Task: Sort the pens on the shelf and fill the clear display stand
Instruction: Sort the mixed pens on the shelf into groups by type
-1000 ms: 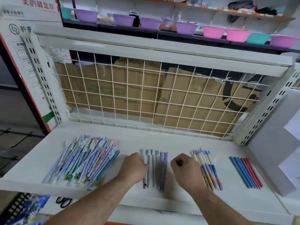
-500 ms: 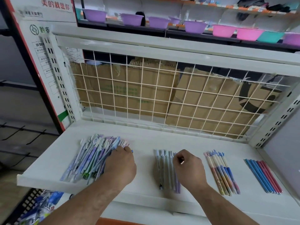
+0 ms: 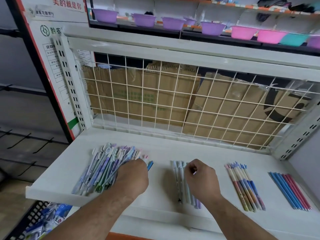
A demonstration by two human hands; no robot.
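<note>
On the white shelf [image 3: 173,151] a mixed pile of pens [image 3: 102,170] lies at the left. My left hand [image 3: 133,177] rests knuckles-up on the pile's right edge, its fingers curled down into the pens. A blue pen [image 3: 150,165] pokes out past its fingertips. A short row of grey and lilac pens [image 3: 179,184] lies in the middle. My right hand [image 3: 200,179] sits over that row, fingers curled, pinching a lilac pen end. Further right lie a row of pastel pens [image 3: 245,186] and a row of blue and pink pens [image 3: 290,191]. No clear display stand is in view.
A white wire grid [image 3: 173,104] backs the shelf, with flattened cardboard [image 3: 147,94] behind it. Purple, pink and teal bowls [image 3: 173,23] line a higher shelf. A black basket of packaged goods [image 3: 34,220] sits below the shelf's left corner.
My left hand has left the middle row and moved left onto the mixed pile. My right hand stays on the middle row. The camera has swung left.
</note>
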